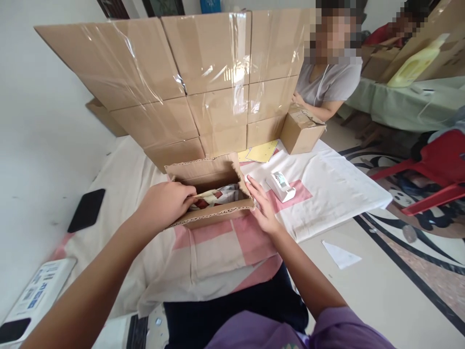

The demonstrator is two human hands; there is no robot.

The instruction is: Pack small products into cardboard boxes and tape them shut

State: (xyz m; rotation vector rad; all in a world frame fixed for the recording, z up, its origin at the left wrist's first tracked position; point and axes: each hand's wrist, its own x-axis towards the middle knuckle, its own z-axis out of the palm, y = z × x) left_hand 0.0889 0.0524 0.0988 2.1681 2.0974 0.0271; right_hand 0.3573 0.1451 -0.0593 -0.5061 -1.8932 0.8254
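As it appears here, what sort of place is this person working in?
Perhaps an informal, indoor packing workspace: taped cartons are stacked on a cloth-covered table, with an open cardboard box in front of them.

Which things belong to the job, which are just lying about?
In use:
open box, right hand on its edge
patterned contents, left hand pinching them

Seemingly lying about:
black flat object
small white object
yellow bottle
white floor scrap
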